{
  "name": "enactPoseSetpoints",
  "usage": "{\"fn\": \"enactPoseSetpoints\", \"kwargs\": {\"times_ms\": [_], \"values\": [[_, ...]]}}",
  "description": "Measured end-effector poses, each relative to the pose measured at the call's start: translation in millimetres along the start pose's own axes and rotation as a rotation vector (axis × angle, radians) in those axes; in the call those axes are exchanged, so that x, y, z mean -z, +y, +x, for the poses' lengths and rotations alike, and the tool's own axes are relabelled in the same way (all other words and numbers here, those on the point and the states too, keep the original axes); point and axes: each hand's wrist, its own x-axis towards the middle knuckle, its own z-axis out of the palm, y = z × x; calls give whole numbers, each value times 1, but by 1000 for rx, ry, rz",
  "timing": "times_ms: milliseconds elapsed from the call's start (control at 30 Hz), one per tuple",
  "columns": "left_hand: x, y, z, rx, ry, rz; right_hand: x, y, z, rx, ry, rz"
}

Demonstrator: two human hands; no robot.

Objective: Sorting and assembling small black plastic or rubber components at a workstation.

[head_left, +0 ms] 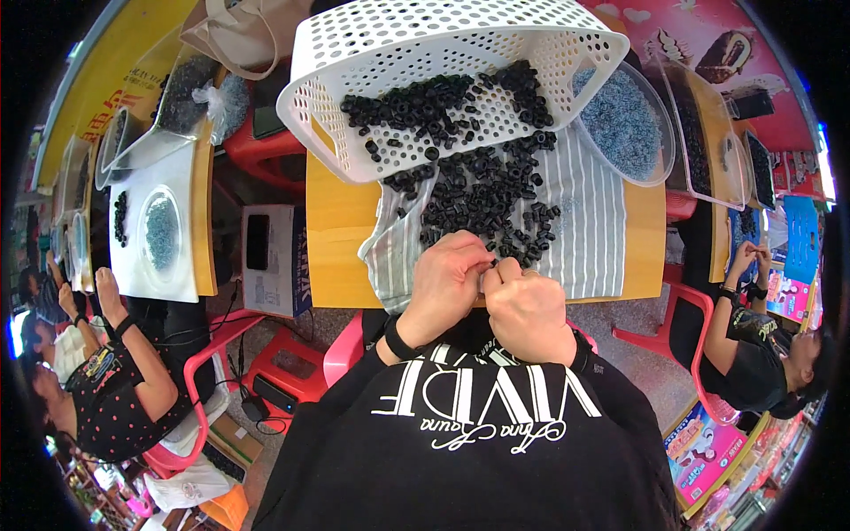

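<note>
My left hand (445,285) and my right hand (529,311) meet at the near edge of the table, fingertips almost touching. The left thumb and fingers pinch a small black part (493,263). My right hand is closed beside it, fingers curled in; what it grips is too small and hidden to name. Just beyond my hands lies a heap of small black ring-like parts (482,195) on a grey striped cloth (584,243). The heap runs back into a white perforated basket (323,115), tipped with its opening toward me, which holds more of them.
A round clear tray (666,159) of small pale-blue pieces sits right of the basket. The wooden table (341,239) shows beside the cloth. Co-workers sit left and right at other tables. A phone (257,242) lies on a box at left, near red stools (288,363).
</note>
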Motion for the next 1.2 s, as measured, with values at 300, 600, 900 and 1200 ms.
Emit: {"fn": "enactPoseSetpoints", "kwargs": {"times_ms": [300,600,900,1200], "values": [[0,3,-8,-139,-22,145,-33,16,-20,-113,304,343],[7,-7,-7,-231,-86,112,-13,38,-39,-175,349,370],[8,6,-11,-39,-99,-187,-28,144,-68,-598,515,-123],[9,16,-16,-212,-27,-305,-4,54,-45,-278,368,1062]]}}
